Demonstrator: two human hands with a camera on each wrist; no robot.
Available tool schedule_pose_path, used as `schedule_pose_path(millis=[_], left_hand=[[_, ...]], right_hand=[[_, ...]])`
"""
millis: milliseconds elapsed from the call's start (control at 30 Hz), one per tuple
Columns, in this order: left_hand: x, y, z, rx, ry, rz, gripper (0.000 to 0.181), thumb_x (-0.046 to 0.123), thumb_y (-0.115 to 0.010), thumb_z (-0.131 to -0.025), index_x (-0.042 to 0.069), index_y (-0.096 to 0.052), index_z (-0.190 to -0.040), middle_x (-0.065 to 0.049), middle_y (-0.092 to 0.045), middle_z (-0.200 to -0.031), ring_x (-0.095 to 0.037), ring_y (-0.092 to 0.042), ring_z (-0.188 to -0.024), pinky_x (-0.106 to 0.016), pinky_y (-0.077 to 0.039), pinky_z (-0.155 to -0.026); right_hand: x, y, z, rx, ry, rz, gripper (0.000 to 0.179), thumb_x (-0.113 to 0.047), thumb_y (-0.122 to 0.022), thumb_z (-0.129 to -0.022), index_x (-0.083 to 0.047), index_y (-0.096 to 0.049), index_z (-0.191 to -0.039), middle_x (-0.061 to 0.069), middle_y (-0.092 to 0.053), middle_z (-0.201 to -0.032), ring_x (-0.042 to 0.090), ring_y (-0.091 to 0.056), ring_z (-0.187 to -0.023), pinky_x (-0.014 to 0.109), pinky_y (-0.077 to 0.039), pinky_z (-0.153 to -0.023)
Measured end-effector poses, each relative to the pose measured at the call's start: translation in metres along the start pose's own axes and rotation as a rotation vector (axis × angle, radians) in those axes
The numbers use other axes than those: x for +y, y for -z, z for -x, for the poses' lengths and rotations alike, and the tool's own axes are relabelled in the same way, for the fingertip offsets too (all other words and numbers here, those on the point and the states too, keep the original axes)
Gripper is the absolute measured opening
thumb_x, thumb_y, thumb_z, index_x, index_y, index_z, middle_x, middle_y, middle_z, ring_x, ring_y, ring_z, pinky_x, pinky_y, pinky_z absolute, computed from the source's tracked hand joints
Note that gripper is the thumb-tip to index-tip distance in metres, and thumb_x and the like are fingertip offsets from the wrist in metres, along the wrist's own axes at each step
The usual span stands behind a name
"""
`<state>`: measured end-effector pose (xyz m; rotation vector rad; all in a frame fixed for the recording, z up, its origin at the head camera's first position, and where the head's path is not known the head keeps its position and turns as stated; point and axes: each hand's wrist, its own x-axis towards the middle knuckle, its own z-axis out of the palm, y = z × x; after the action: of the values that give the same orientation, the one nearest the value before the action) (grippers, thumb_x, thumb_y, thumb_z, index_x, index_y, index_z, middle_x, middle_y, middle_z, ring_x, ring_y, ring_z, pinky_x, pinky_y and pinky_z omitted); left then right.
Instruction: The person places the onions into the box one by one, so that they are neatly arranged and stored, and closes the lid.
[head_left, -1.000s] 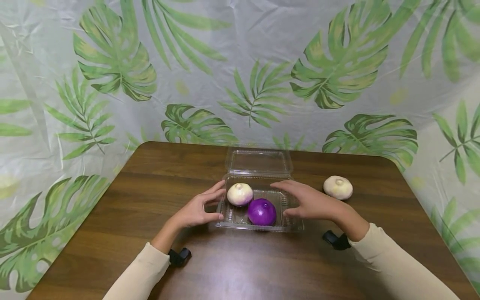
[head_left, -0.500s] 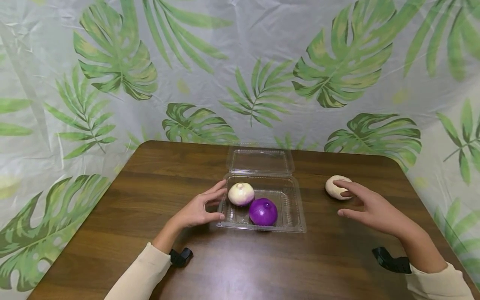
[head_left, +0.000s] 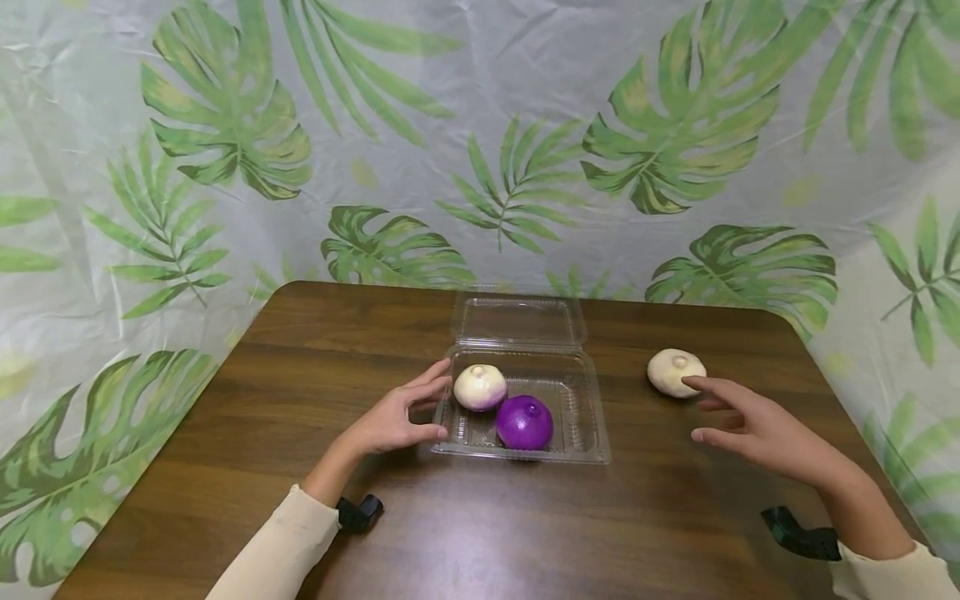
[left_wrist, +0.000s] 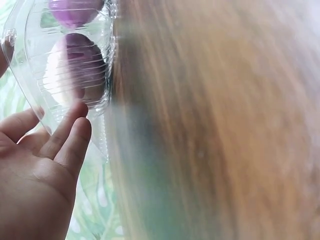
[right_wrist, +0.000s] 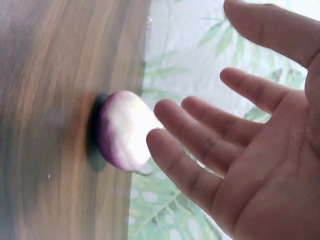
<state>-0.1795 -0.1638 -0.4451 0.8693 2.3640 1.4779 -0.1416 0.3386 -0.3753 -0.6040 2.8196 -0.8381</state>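
In the head view, a clear plastic clamshell container (head_left: 577,417) lies with its lid (head_left: 517,321) folded back. Inside it sit a white-and-purple turnip (head_left: 480,388) and, nearer the front, a glossy round purple vegetable (head_left: 524,422). My left hand (head_left: 390,419) rests along the container's left side, thumb near the front corner; the left wrist view has its relaxed fingers (left_wrist: 70,142) up against the ribbed wall. Farther right, another turnip (head_left: 671,372), pale on top and purple below, stands on the table. Close in front of it my right hand (head_left: 757,429) hovers, fingers spread and holding nothing.
Everything stands on a dark brown wooden table (head_left: 300,375) with rounded far corners. Behind it hangs a pale sheet (head_left: 517,108) printed with green leaves. A black strap mount sits on each wrist, the left one (head_left: 360,512) close to the tabletop.
My right hand has moved away from the container's right side, rightward to the lone turnip, then drawn slightly back from it. The left hand and the container have stayed put.
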Motion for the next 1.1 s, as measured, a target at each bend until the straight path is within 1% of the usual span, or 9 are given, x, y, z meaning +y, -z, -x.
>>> schedule_pose_path(millis=[100,333,400,567,633,733,800,1000,1100], left_hand=[[-0.001,0.000,0.000,-0.002,0.009,-0.006,0.079,0.007,-0.077,-0.084,-0.007,-0.036,-0.150,-0.009,-0.015,-0.168,-0.037,-0.047,-0.139,-0.044,-0.043,-0.113],[-0.003,0.000,0.000,-0.003,-0.008,-0.003,0.079,0.007,-0.076,-0.084,-0.009,-0.035,-0.149,-0.013,-0.014,-0.168,-0.039,-0.046,-0.139,-0.047,-0.042,-0.113],[-0.003,0.000,0.000,0.000,-0.005,0.000,0.078,0.007,-0.076,-0.084,-0.009,-0.035,-0.149,-0.012,-0.015,-0.168,-0.039,-0.046,-0.139,-0.046,-0.042,-0.112],[-0.004,0.000,0.000,-0.003,-0.009,-0.005,0.079,0.007,-0.077,-0.084,-0.009,-0.035,-0.149,-0.013,-0.015,-0.168,-0.039,-0.046,-0.139,-0.045,-0.043,-0.113],[-0.003,0.000,0.000,-0.005,-0.007,-0.004,0.079,0.007,-0.077,-0.084,-0.009,-0.035,-0.149,-0.012,-0.015,-0.168,-0.039,-0.046,-0.139,-0.045,-0.042,-0.113],[-0.003,0.000,0.000,-0.003,-0.004,0.003,0.079,0.007,-0.076,-0.084,-0.008,-0.035,-0.149,-0.011,-0.014,-0.168,-0.038,-0.046,-0.140,-0.045,-0.042,-0.113],[-0.002,0.000,0.001,-0.001,0.003,0.010,0.079,0.006,-0.076,-0.084,-0.008,-0.035,-0.149,-0.010,-0.014,-0.168,-0.038,-0.045,-0.140,-0.044,-0.042,-0.113],[-0.002,0.000,0.000,0.010,-0.009,0.023,0.078,0.006,-0.077,-0.084,-0.010,-0.035,-0.148,-0.013,-0.015,-0.168,-0.039,-0.044,-0.140,-0.047,-0.042,-0.113],[-0.002,-0.001,0.000,0.015,-0.028,0.027,0.078,0.005,-0.077,-0.083,-0.012,-0.036,-0.147,-0.017,-0.016,-0.167,-0.041,-0.044,-0.140,-0.049,-0.042,-0.112]], right_hand=[[-0.001,-0.003,-0.001,-0.018,0.018,-0.012,0.069,-0.028,-0.068,-0.094,-0.008,-0.036,-0.152,0.022,-0.045,-0.147,0.040,-0.059,-0.117,0.030,-0.059,-0.079],[0.000,-0.008,-0.003,-0.024,0.024,-0.034,0.066,-0.028,-0.068,-0.094,-0.009,-0.039,-0.151,0.021,-0.045,-0.149,0.042,-0.058,-0.117,0.026,-0.057,-0.072],[0.000,-0.008,-0.002,-0.028,0.021,-0.037,0.066,-0.028,-0.067,-0.095,-0.010,-0.039,-0.151,0.021,-0.045,-0.148,0.038,-0.060,-0.117,0.026,-0.057,-0.072],[0.001,-0.011,-0.002,-0.038,0.025,-0.060,0.063,-0.028,-0.068,-0.094,-0.010,-0.041,-0.149,0.020,-0.047,-0.147,0.013,-0.063,-0.115,0.026,-0.058,-0.074],[0.001,-0.012,-0.003,-0.046,0.029,-0.067,0.063,-0.028,-0.068,-0.094,-0.010,-0.042,-0.149,0.021,-0.046,-0.148,0.014,-0.063,-0.115,0.025,-0.057,-0.073],[-0.001,-0.012,-0.004,-0.068,0.033,-0.079,0.063,-0.028,-0.066,-0.095,-0.010,-0.041,-0.150,0.022,-0.044,-0.150,0.029,-0.063,-0.116,0.025,-0.057,-0.072],[-0.002,-0.011,-0.006,-0.079,0.036,-0.088,0.063,-0.028,-0.066,-0.096,-0.011,-0.040,-0.151,0.022,-0.043,-0.151,0.031,-0.063,-0.117,0.025,-0.057,-0.072],[-0.005,-0.008,-0.011,-0.091,0.055,-0.113,0.061,-0.027,-0.064,-0.097,-0.011,-0.041,-0.150,0.020,-0.044,-0.151,-0.003,-0.057,-0.116,0.025,-0.057,-0.074],[-0.006,-0.006,-0.011,-0.070,0.072,-0.113,0.059,-0.025,-0.064,-0.097,-0.015,-0.042,-0.150,0.013,-0.045,-0.150,-0.011,-0.054,-0.114,0.025,-0.057,-0.074]])
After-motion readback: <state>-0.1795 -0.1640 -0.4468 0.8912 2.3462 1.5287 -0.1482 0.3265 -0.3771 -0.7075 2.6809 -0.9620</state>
